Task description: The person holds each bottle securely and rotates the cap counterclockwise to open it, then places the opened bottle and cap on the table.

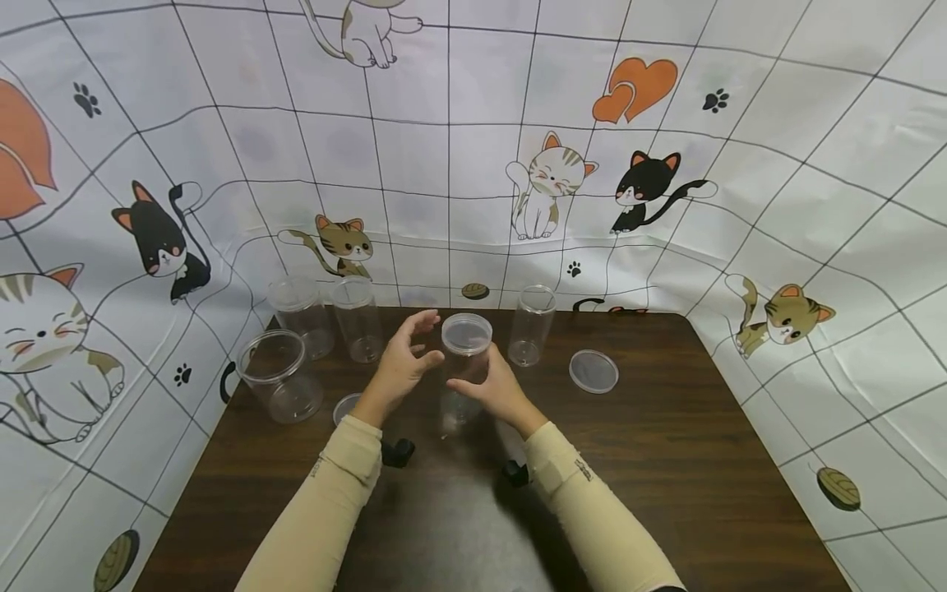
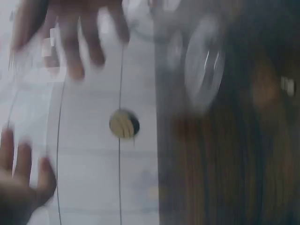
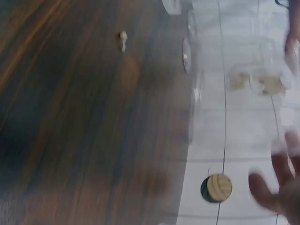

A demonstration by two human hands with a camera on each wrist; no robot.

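Observation:
A clear plastic jar (image 1: 460,403) stands upright between my hands, with a clear round lid (image 1: 467,330) over its top. My right hand (image 1: 497,386) grips it near the top, thumb across the near side and fingers behind. Left of the jar, my left hand (image 1: 405,362) is held with fingers spread and thumb apart, holding nothing. Both wrist views are blurred; the left hand (image 2: 23,183) shows low at the left in its own view, and the right hand (image 3: 283,187) low at the right in the other.
Another tall jar (image 1: 531,325) stands at the back right, beside a loose lid (image 1: 593,372). At the left are a wide jar (image 1: 284,386) and two more jars (image 1: 358,321) behind it. A second lid (image 1: 346,407) lies near my left wrist. Cat-printed sheeting (image 1: 414,164) rises behind the table.

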